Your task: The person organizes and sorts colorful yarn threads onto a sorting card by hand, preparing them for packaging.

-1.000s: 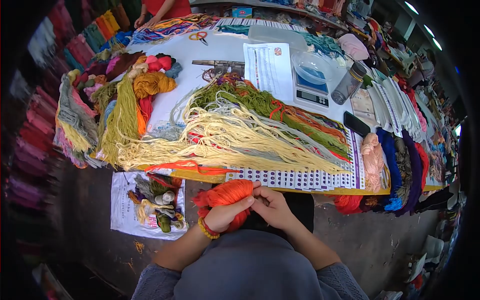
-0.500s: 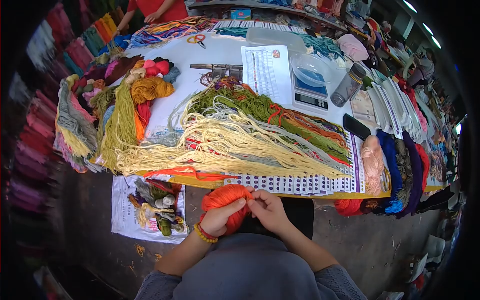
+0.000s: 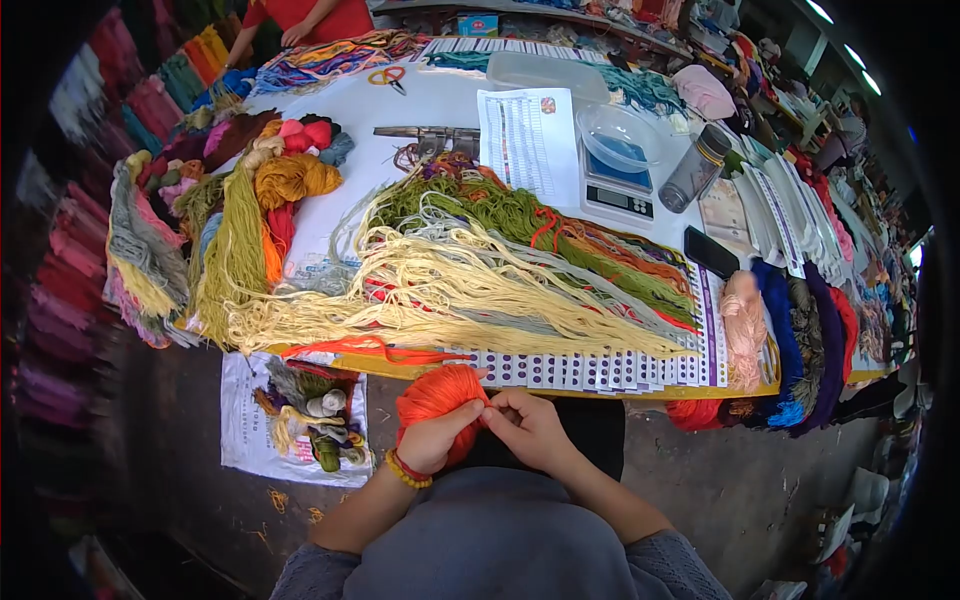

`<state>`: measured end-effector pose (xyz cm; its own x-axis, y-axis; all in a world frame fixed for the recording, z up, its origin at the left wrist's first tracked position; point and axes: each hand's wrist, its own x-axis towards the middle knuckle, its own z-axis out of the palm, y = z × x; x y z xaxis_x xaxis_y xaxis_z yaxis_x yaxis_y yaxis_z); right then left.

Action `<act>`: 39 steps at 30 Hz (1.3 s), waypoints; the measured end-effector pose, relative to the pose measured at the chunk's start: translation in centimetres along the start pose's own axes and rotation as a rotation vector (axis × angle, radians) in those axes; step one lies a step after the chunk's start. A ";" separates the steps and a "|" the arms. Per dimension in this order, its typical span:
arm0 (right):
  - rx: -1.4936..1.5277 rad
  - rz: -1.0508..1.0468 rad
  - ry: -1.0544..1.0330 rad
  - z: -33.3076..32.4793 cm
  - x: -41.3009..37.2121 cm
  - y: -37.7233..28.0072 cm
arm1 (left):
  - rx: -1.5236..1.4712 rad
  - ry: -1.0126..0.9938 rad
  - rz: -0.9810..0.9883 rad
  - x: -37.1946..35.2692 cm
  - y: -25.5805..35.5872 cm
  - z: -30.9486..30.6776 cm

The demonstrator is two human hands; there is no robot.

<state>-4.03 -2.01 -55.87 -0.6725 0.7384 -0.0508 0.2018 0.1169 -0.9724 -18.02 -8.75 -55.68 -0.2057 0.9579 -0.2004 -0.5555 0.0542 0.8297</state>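
My left hand (image 3: 432, 441), with a yellow beaded bracelet at the wrist, is closed round a bundled skein of orange-red thread (image 3: 440, 393) in front of the table edge. My right hand (image 3: 526, 428) pinches at the skein's right side, its fingertips meeting my left thumb. The strand between those fingertips is too small to make out clearly. Just beyond the hands, cream threads (image 3: 480, 310) lie spread over grey, green and orange ones on the table. A loose orange-red strand (image 3: 385, 352) lies along the near edge, on the left.
Punched cards of purple dots (image 3: 600, 372) line the near edge. Farther back are a printed sheet (image 3: 525, 140), scale (image 3: 618, 198), plastic bowl (image 3: 618, 135), bottle (image 3: 697, 170), phone (image 3: 711, 252) and scissors (image 3: 388, 77). Skeins on a white bag (image 3: 245, 425) lie below left. A person in red (image 3: 310, 20) stands across.
My hands and the skein have shifted slightly left. The right hand's fingers have curled in closer against the skein's side. The view has moved a little.
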 end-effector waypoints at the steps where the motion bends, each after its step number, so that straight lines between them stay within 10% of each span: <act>1: 0.015 0.005 -0.012 -0.2 0.0 -0.1 | 0.000 0.000 -0.001 0.1 0.0 0.0; 39: 0.390 0.171 -0.019 0.8 -0.2 0.6 | -0.115 0.025 -0.035 -0.2 0.5 0.1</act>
<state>-4.40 -2.62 -56.64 -0.6662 0.7128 -0.2194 0.0293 -0.2690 -0.9627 -18.14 -8.85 -55.16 -0.2037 0.9487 -0.2417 -0.6511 0.0531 0.7571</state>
